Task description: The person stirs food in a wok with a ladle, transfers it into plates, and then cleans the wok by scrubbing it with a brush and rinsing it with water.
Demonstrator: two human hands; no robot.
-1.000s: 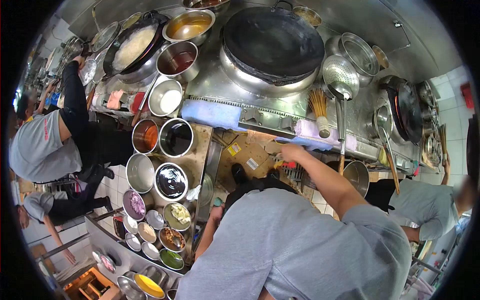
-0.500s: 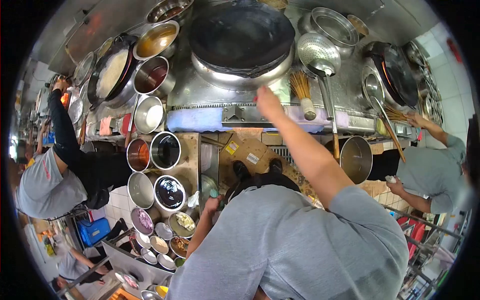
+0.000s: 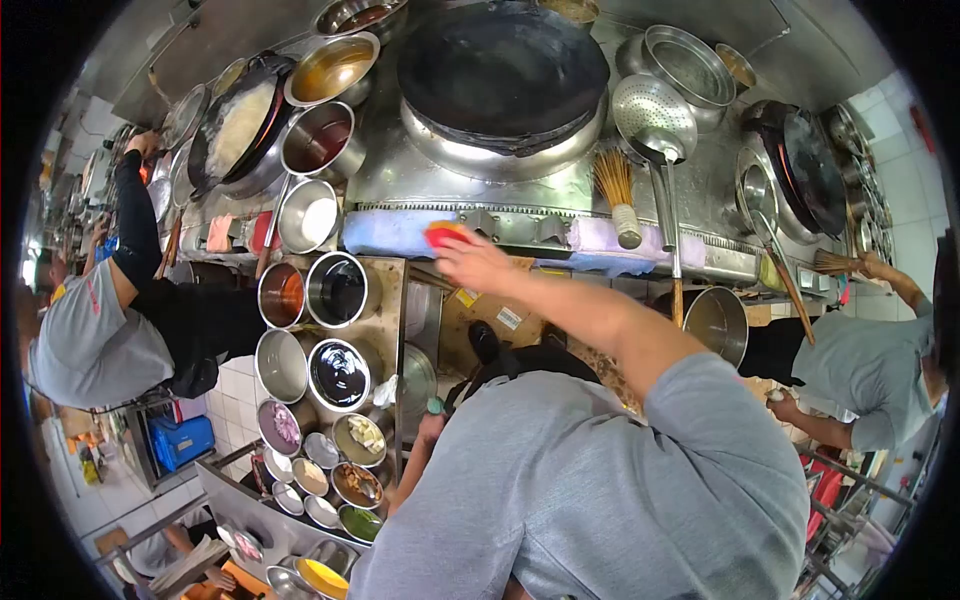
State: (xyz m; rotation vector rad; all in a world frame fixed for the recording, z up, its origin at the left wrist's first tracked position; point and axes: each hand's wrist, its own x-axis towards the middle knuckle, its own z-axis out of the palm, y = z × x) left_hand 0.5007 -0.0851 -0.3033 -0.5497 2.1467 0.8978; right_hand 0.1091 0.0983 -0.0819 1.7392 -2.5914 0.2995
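My right hand (image 3: 470, 262) reaches out over the stove's front edge, its fingers closed on a small red and yellow object (image 3: 448, 234) whose kind I cannot make out. Beneath that object a blue cloth (image 3: 395, 236) lies along the edge. My left hand (image 3: 431, 428) hangs low beside the side table, closed around a small pale-green thing (image 3: 434, 405), mostly hidden. A black wok (image 3: 505, 75) sits on the burner in front of me. To its right are a perforated skimmer (image 3: 640, 105), a bamboo brush (image 3: 617, 190) and a long-handled ladle (image 3: 668, 150).
Pots of dark sauce (image 3: 340, 375) and red sauce (image 3: 283, 300) crowd the side table on my left, with several ingredient bowls nearer me. A person (image 3: 105, 325) works at the left wok (image 3: 240, 125); another person (image 3: 865, 345) stands right, near a deep pot (image 3: 717, 325).
My right hand has swept left along the stove edge, carrying the red and yellow object. My left hand has dropped slightly. The view has shifted a little.
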